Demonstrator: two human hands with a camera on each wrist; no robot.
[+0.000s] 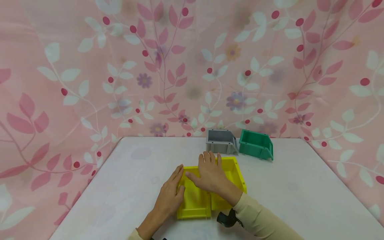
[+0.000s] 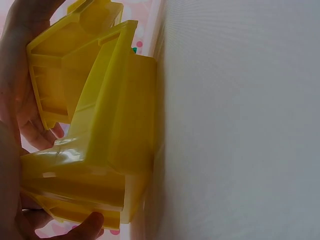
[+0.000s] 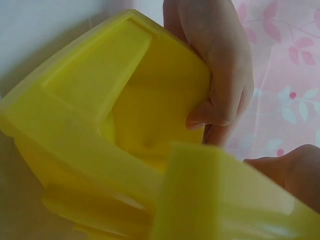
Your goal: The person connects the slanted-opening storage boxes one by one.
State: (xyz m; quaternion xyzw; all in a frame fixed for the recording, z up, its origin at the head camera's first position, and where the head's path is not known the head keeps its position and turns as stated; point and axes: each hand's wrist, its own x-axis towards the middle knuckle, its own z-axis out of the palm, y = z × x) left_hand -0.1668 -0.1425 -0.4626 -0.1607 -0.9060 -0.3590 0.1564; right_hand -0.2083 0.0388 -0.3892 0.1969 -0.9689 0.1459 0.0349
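Observation:
Two yellow plastic storage bins stand side by side on the table. My left hand (image 1: 169, 196) grips the outer left wall of the left yellow bin (image 1: 195, 198), thumb over the inner side and fingers along the outside. My right hand (image 1: 211, 175) lies over the back of the right yellow bin (image 1: 237, 173) and holds it near the wall where the bins meet. Its thumb points left above the left bin. In the left wrist view the right bin (image 2: 47, 90) looks raised and tilted against the left one (image 2: 135, 115). Part of the right hand's hold is hidden.
Behind the yellow bins, a grey bin (image 1: 221, 146) and a green bin (image 1: 256, 145) stand near the back edge of the white table (image 1: 135, 186). Pink floral cloth (image 1: 192, 83) hangs behind and beside it. A black wrist camera (image 1: 227, 218) sits under the right wrist.

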